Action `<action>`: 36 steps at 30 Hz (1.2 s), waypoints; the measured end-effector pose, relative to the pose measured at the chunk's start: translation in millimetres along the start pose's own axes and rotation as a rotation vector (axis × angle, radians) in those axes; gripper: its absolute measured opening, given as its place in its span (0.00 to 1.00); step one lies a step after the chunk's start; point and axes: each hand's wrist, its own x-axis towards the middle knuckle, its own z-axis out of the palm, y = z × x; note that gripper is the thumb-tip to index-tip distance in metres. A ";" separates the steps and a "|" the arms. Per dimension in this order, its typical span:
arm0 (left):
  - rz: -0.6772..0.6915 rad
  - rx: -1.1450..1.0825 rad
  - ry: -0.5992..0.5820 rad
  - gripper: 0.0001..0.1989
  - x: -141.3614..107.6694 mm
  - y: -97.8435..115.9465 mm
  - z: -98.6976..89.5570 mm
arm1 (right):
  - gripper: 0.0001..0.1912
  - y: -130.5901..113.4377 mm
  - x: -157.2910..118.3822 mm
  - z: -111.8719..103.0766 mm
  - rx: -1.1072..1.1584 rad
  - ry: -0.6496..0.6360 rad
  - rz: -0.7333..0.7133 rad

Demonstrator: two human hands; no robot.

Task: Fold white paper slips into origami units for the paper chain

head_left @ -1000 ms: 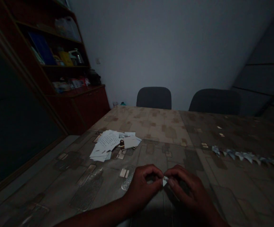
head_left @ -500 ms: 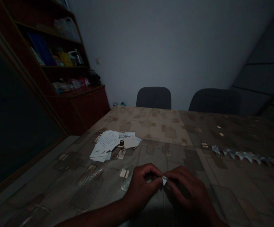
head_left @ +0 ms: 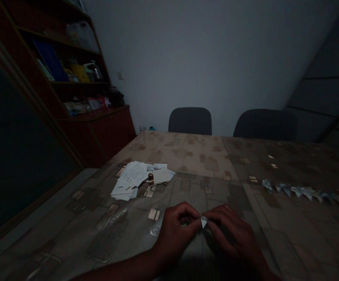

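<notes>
Between the fingertips of both hands is a small folded paper piece [head_left: 204, 222], whitish and pointed at its lower end. My left hand [head_left: 181, 226] pinches it from the left with thumb and forefinger. From the other side, the thumb and fingers of my right hand [head_left: 231, 228] close on it. Most of the piece is covered by the fingers. Off to the right lies a row of folded paper pieces [head_left: 304, 192] with pointed edges. A loose pile of cut paper slips [head_left: 132, 177], some with print, lies ahead on the left.
A patterned cloth covers the table [head_left: 187, 150]. Two dark chairs stand at its far side, a left chair [head_left: 190, 120] and a right chair [head_left: 264, 124]. A wooden cabinet [head_left: 107, 134] with loaded shelves is at the left by the wall. The room is dim.
Both hands stay almost where they were, still pinching the paper piece, which has turned or shifted very slightly. The paper pile and the folded row have not moved.
</notes>
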 end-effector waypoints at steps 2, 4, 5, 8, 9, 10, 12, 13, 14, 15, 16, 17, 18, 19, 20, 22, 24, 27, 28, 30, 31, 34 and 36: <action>-0.016 -0.020 0.008 0.06 0.8 0.3 0.7 | 0.13 1.0 -0.1 0.4 -0.001 0.007 -0.011; -0.022 -0.031 0.011 0.06 1.1 -0.2 1.4 | 0.14 2.3 0.0 0.5 -0.007 0.023 -0.006; -0.020 -0.033 0.009 0.06 1.0 -0.6 1.7 | 0.13 3.0 0.1 0.3 -0.014 0.018 -0.008; -0.007 -0.019 -0.009 0.06 -0.5 -1.6 2.1 | 0.10 4.8 0.3 -1.0 -0.047 -0.014 -0.018; 0.002 -0.006 -0.013 0.05 -1.1 -1.6 2.0 | 0.09 5.2 0.1 -1.4 -0.054 -0.020 -0.023; 0.018 0.012 -0.016 0.05 -1.5 -1.3 1.8 | 0.09 5.5 -0.3 -1.5 -0.061 -0.021 -0.024; 0.067 0.055 -0.013 0.04 -1.9 0.1 0.8 | 0.08 5.8 -1.9 -0.4 -0.075 -0.003 -0.023; 0.098 0.076 -0.010 0.04 -1.8 1.2 0.2 | 0.09 5.7 -3.0 0.9 -0.079 0.018 -0.009; 0.129 0.098 -0.007 0.04 -1.6 2.2 -0.4 | 0.10 5.4 -4.3 2.5 -0.082 0.054 0.018; 0.158 0.117 -0.004 0.04 -1.4 3.1 -0.9 | 0.11 4.9 -5.5 4.4 -0.078 0.096 0.050; 0.184 0.132 -0.002 0.04 -1.2 3.7 -1.4 | 0.12 4.4 -6.7 6.2 -0.067 0.129 0.075; 0.203 0.143 -0.001 0.05 -1.2 4.0 -1.8 | 0.11 3.7 -7.6 7.7 -0.054 0.152 0.093; 0.220 0.150 0.000 0.05 -1.3 3.9 -2.0 | 0.10 3.2 -8.1 8.8 -0.041 0.164 0.103; 0.232 0.153 0.001 0.05 -1.6 3.4 -2.2 | 0.08 2.8 -8.2 9.2 -0.032 0.165 0.107; 0.242 0.156 0.003 0.05 -2.0 2.7 -2.3 | 0.06 2.6 -8.0 8.9 -0.025 0.160 0.113; 0.257 0.159 0.007 0.05 -2.8 1.0 -2.4 | 0.02 2.9 -6.3 6.6 -0.012 0.134 0.134; 0.268 0.160 0.000 0.05 -3.1 -0.3 -2.5 | 0.04 3.5 -3.6 2.9 0.016 0.076 0.138; 0.304 0.137 -0.035 0.04 -2.3 -0.8 -3.0 | 0.06 3.8 0.5 -2.1 0.055 0.021 0.108; 0.332 0.121 -0.050 0.04 -1.8 -0.9 -3.4 | 0.07 3.7 1.5 -3.0 0.062 0.020 0.102; 0.405 0.094 -0.081 0.03 -0.7 -1.2 -4.8 | 0.08 3.7 2.6 -3.7 0.070 0.030 0.106; 0.440 0.092 -0.095 0.03 -0.1 -1.6 -5.8 | 0.08 3.9 2.7 -3.6 0.074 0.033 0.111; 0.526 0.140 -0.103 0.02 1.6 -2.9 -9.8 | 0.07 5.2 1.8 -2.9 0.076 0.030 0.136; 0.608 0.202 -0.091 0.02 3.0 -3.0 -13.1 | 0.07 5.8 1.2 -2.8 0.075 0.015 0.140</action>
